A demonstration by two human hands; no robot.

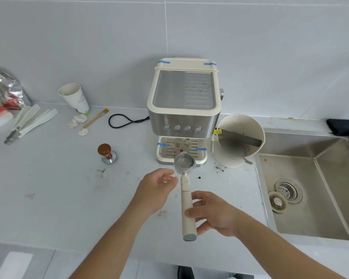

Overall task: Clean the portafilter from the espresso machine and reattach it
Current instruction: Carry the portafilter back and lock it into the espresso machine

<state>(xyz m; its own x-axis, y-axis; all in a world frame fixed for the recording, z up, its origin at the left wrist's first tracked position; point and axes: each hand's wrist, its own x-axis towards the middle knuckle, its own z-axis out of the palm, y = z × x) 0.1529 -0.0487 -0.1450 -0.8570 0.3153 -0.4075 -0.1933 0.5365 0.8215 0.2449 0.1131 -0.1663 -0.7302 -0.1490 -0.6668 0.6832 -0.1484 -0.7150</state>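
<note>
The portafilter [184, 164] has a shiny metal basket and a long cream handle. Its basket hangs just in front of the drip tray of the cream and steel espresso machine [184, 109]. My right hand [212, 213] grips the handle near its lower end. Just left of the handle's neck, my left hand [156, 188] is open with its fingers spread, and holds nothing. The basket looks empty and bright inside.
A cream knock box [240, 137] with coffee specks stands right of the machine, and a steel sink [310, 188] lies beyond it. A wooden-knobbed tamper [107, 153], a small brush [96, 118], a paper cup [75, 99] and crumpled tissues sit to the left. Coffee grounds dot the counter.
</note>
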